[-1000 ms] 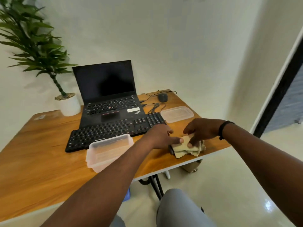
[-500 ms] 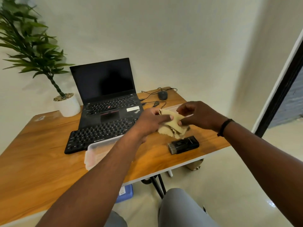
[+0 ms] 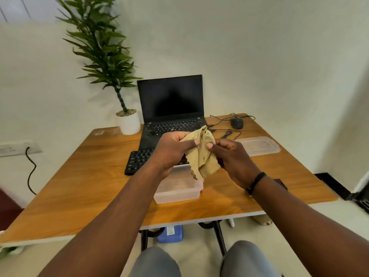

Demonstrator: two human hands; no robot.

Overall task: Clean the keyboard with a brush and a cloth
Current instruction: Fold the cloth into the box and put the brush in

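Left hand [image 3: 171,150] fingers curled round the crumpled tan cloth [image 3: 201,154], thumb pressed on top. Right hand [image 3: 231,156] pinches the same cloth's right edge, thumb against fingers. Cloth held up in the air between both hands, lower end hanging above the clear plastic tub [image 3: 177,186]. Black external keyboard [image 3: 137,159] lies on the wooden worktop [image 3: 85,176] just behind the tub, partly hidden by the hands. Open black laptop [image 3: 171,104] behind it, screen dark. Flat clear lid [image 3: 257,145] to the right, black mouse [image 3: 237,123] at far right corner, potted plant [image 3: 127,120] at far left.
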